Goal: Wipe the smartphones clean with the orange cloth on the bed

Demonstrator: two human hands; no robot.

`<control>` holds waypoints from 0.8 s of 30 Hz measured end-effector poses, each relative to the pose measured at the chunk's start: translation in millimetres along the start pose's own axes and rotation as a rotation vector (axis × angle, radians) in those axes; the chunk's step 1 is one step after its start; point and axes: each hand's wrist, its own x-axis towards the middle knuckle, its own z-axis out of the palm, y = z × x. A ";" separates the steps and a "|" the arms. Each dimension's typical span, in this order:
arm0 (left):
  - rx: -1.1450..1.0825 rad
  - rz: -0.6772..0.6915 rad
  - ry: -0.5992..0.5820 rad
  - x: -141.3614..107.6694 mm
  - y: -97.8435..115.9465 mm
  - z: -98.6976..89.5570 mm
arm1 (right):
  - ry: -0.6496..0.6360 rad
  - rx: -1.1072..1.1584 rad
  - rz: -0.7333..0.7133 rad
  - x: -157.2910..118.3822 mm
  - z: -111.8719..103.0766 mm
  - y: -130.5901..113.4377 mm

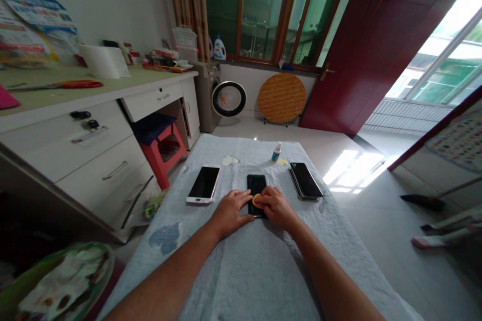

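A black smartphone point(257, 181) lies back up on the cloth-covered table, its camera strip at the far left corner. My left hand point(233, 210) holds it steady, fingers along the left side and thumb at the near edge. In my right hand point(276, 205) is a small round orange pad point(257, 200), pinched by the fingers and pressed on the phone's back. To the left lies a white smartphone point(204, 184) with a dark screen. On the right, a dark smartphone point(306, 180) appears stacked on another. A small spray bottle point(276, 153) stands behind them.
A pale blue cloth point(241, 276) covers the table. Left are a desk point(150, 85), a red stool point(165, 150) and a basin point(107, 261). Beyond stand a washing machine point(206, 95) with its door ajar, a round wooden tabletop point(282, 98) and a red door point(361, 50).
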 end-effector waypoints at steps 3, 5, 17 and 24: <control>0.001 0.003 0.007 0.2 -0.3 0.2 | -0.004 0.070 -0.005 -1.2 -1.0 1.1; 0.003 0.007 0.010 0.1 -0.8 0.6 | -0.001 0.114 0.001 -2.0 -1.7 0.8; 0.006 0.008 0.016 -0.3 -1.7 1.3 | 0.063 0.092 0.087 -3.7 4.0 5.5; 0.016 0.010 0.013 0.0 -1.4 1.4 | 0.107 -0.099 0.141 1.5 5.2 11.6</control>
